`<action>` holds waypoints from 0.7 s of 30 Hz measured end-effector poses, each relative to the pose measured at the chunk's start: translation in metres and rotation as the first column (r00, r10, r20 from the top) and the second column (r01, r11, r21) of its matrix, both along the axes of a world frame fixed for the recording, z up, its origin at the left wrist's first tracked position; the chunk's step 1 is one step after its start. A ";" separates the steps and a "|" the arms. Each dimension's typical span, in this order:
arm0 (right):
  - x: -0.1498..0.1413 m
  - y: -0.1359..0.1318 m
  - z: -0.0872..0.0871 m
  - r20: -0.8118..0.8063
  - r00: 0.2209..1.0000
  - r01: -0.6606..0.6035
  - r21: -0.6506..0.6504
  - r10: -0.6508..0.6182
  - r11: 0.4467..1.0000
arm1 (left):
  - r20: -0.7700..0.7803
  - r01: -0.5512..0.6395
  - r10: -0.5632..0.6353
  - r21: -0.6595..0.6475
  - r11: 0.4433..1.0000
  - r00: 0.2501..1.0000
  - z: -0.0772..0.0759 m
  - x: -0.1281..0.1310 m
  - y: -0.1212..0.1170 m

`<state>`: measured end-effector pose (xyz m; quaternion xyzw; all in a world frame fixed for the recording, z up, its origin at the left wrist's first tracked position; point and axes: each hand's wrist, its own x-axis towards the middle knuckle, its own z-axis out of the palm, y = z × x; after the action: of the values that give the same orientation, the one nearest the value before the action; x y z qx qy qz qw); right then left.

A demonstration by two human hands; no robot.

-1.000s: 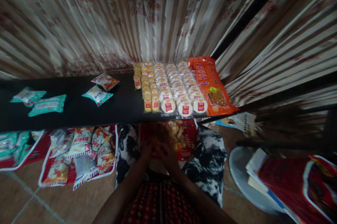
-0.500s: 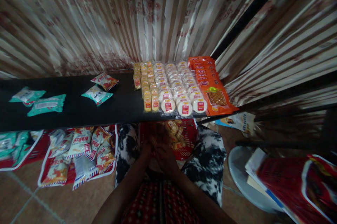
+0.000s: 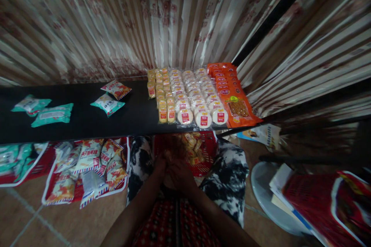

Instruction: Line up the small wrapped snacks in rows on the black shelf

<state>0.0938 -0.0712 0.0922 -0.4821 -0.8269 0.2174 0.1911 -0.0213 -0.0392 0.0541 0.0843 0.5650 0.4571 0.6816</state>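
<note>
My left hand (image 3: 160, 166) and my right hand (image 3: 180, 175) are pressed together below the front edge of the black shelf (image 3: 87, 121), over a red basket (image 3: 204, 154) of small yellow snack packs between my knees. The fingers of both are curled, dim and blurred. Something small seems to be held between them, but I cannot make it out. On the shelf above lie rows of yellow packs (image 3: 162, 94), round white packs with red labels (image 3: 197, 98) and orange packs (image 3: 232, 94).
Teal packs (image 3: 52, 113) and two loose packs (image 3: 111, 98) lie on the shelf's left part. Below it stand red baskets of snack bags (image 3: 87, 169). A grey stool (image 3: 269, 196), papers and another red basket (image 3: 324, 204) are at the right. Striped curtains hang behind.
My hands have drawn slightly nearer to me and closer together over the basket. Nothing else has moved.
</note>
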 end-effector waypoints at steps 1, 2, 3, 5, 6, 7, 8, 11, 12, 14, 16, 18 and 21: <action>0.000 0.000 0.001 0.001 1.000 -0.002 0.002 0.002 1.000 | 0.020 -0.010 0.009 0.002 1.000 1.000 0.000 0.000 0.000; 0.000 0.000 0.001 -0.006 1.000 -0.003 0.004 0.003 1.000 | 0.028 -0.016 0.016 0.002 1.000 0.999 0.000 0.000 -0.001; 0.000 0.000 0.001 -0.019 1.000 0.000 0.005 0.000 1.000 | 0.035 -0.017 0.017 -0.001 1.000 0.999 0.000 0.000 -0.001; 0.000 -0.001 0.000 -0.046 0.999 0.016 0.005 -0.016 1.000 | 0.050 -0.008 0.009 -0.009 1.000 0.999 -0.001 -0.001 -0.001; 0.000 -0.001 0.000 -0.056 0.998 0.028 0.002 -0.028 1.000 | 0.057 -0.007 0.008 -0.009 1.000 0.998 -0.001 0.000 -0.001; 0.000 -0.001 -0.001 -0.062 0.997 0.039 -0.003 -0.039 0.999 | 0.063 -0.008 0.009 -0.009 1.000 0.998 -0.002 0.000 -0.001; 0.000 -0.002 -0.002 -0.064 0.997 0.050 -0.007 -0.050 0.999 | 0.064 -0.012 0.012 -0.010 1.000 0.998 -0.002 0.000 -0.001; 0.001 -0.003 -0.006 -0.071 0.995 0.065 -0.018 -0.066 0.998 | 0.066 -0.013 0.013 -0.004 1.000 0.998 -0.004 0.001 -0.002; 0.001 -0.003 -0.007 -0.079 0.994 0.071 -0.022 -0.073 0.997 | 0.070 -0.009 0.009 0.000 1.000 0.998 -0.005 0.001 -0.002; 0.002 -0.004 -0.009 -0.109 0.990 0.087 -0.034 -0.090 0.996 | 0.073 0.000 0.000 0.007 1.000 0.997 -0.005 0.001 -0.002; 0.002 -0.004 -0.010 -0.142 0.983 0.111 -0.041 -0.116 0.993 | 0.072 0.001 -0.002 0.009 1.000 0.997 -0.004 0.000 -0.002; 0.002 -0.003 -0.011 -0.166 0.974 0.147 -0.048 -0.153 0.988 | 0.072 -0.005 0.004 0.001 1.000 0.997 -0.002 0.000 -0.003; 0.002 0.000 -0.011 -0.187 0.959 0.201 -0.082 -0.214 0.976 | 0.077 -0.035 0.037 -0.022 0.999 0.996 0.000 0.000 -0.004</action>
<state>0.0957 -0.0715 0.0811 -0.5483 -0.7420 0.2677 0.2778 -0.0213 -0.0430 0.0536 0.0495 0.5443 0.4664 0.6956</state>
